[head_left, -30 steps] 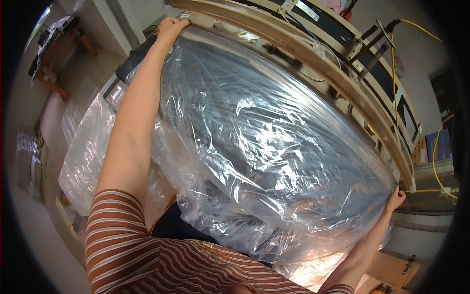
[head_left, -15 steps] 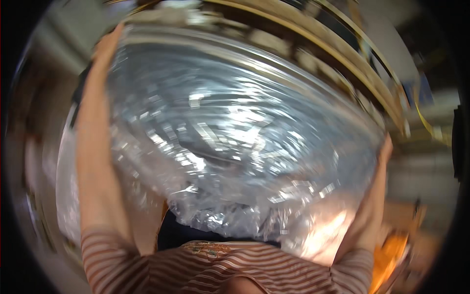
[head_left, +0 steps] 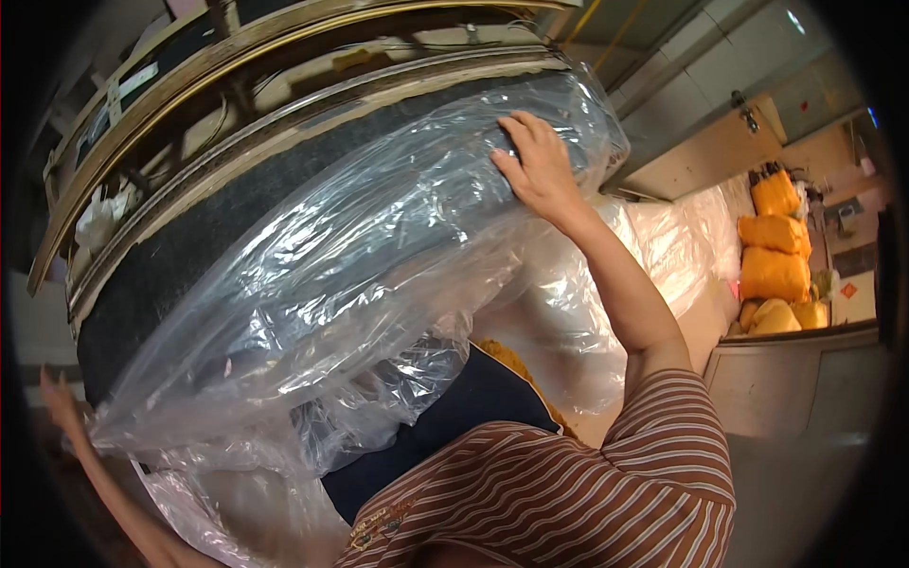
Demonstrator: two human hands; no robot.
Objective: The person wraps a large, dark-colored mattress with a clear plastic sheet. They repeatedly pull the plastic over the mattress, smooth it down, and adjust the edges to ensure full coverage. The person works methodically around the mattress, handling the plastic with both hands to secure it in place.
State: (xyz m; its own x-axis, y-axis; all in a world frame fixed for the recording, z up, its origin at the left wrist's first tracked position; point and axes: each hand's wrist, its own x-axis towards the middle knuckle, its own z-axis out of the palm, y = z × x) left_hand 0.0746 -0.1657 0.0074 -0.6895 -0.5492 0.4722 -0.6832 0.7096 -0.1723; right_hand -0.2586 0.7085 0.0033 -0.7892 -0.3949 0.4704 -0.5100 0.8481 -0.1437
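A large clear plastic sheet (head_left: 350, 256) lies slantwise over a long dark table top (head_left: 180, 256), wrinkled and shiny, its near part bunched and hanging down close to my body. My right hand (head_left: 540, 168) rests on the sheet towards its right end, fingers spread and slightly bent. At the far left, my left hand (head_left: 62, 407) is beside the sheet's left corner with its fingers apart. Whether that hand touches the plastic is hard to tell.
Behind the table runs a wooden rail frame (head_left: 284, 21) with clutter under it. To the right, more clear plastic (head_left: 682, 237) lies near a wooden board (head_left: 705, 156). Stacked orange bundles (head_left: 775, 260) stand beyond, above a grey cabinet (head_left: 805, 388).
Both hands gripped the raised sheet by its far corners before; now it lies lower over the table and my hands are open. The view has turned.
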